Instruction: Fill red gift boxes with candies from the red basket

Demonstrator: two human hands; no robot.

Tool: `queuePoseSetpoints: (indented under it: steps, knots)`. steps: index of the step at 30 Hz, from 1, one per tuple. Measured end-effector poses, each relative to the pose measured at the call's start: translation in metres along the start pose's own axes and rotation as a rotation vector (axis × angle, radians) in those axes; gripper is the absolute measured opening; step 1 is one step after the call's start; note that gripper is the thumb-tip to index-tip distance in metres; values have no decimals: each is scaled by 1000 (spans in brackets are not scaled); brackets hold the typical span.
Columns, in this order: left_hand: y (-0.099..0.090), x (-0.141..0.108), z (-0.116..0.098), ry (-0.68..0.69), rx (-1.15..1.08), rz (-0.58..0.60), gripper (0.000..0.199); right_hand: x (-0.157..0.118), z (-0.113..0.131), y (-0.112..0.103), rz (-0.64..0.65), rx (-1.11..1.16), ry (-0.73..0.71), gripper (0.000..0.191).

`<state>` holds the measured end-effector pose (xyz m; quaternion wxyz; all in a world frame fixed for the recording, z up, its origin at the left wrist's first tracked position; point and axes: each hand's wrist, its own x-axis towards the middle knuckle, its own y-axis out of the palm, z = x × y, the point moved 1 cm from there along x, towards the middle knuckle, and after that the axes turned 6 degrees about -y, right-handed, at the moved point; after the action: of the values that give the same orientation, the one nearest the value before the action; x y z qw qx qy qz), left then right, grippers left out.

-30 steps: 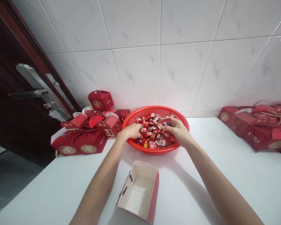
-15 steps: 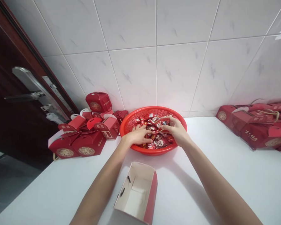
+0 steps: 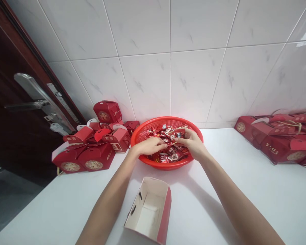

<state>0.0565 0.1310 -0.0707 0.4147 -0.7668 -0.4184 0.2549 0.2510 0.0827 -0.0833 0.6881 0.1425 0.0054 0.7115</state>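
Note:
A red plastic basket (image 3: 135,139) with perforated sides stands on the table by the wall, holding a heap of red wrapped candies (image 3: 172,157). My left hand (image 3: 150,145) rests over the heap's left side, fingers drawn together and bent down; whatever they grip is hidden. On the right side, my right hand (image 3: 192,141) reaches in with thumb and forefinger apart, touching the candies. Nearer to me, between my forearms, lies an open cardboard box (image 3: 164,214), red outside and white inside, with two dark slots in its left wall. No contents show in it.
Folded red gift boxes (image 3: 97,156) with gold emblems are piled at the left. More red boxes (image 3: 275,143), some with cord handles, lie at the right. A tiled wall (image 3: 193,81) closes off the back, and a dark door (image 3: 17,129) with a metal handle is at the left.
My left hand's fingers have drawn together and shifted slightly over the candies. My right hand has barely moved. The open box stays in place.

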Motion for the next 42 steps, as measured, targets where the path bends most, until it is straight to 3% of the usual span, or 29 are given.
queuePoseSetpoints:
  steps: [7,9,13,17,20,23,28,35,39,42]
  knots:
    - [-15,-4,12,-31,5,80,29,-1,1,-2,-21,-3,25,35]
    - [-18,-6,15,-53,33,55,22,-1,1,-3,-37,17,41,35]
    - [-24,-10,12,0,39,-11,33,-1,5,-3,-37,129,77,33]
    - [-18,-11,2,63,22,189,34,0,9,-4,-43,213,108,33]
    - [-4,-7,-2,110,96,346,48,2,9,-5,-44,249,106,32]
    - [7,-4,-3,104,176,409,54,2,9,-5,-46,248,113,31]
    - [2,-3,-3,71,157,291,46,7,10,-2,-85,236,157,35]
    - [-22,-9,7,67,-143,28,42,21,4,-4,-104,258,162,34]
    - [-23,-7,16,67,-315,4,53,19,4,-4,-68,230,183,33]
    - [-19,-3,16,66,-359,-100,37,16,5,-3,-46,226,181,31]
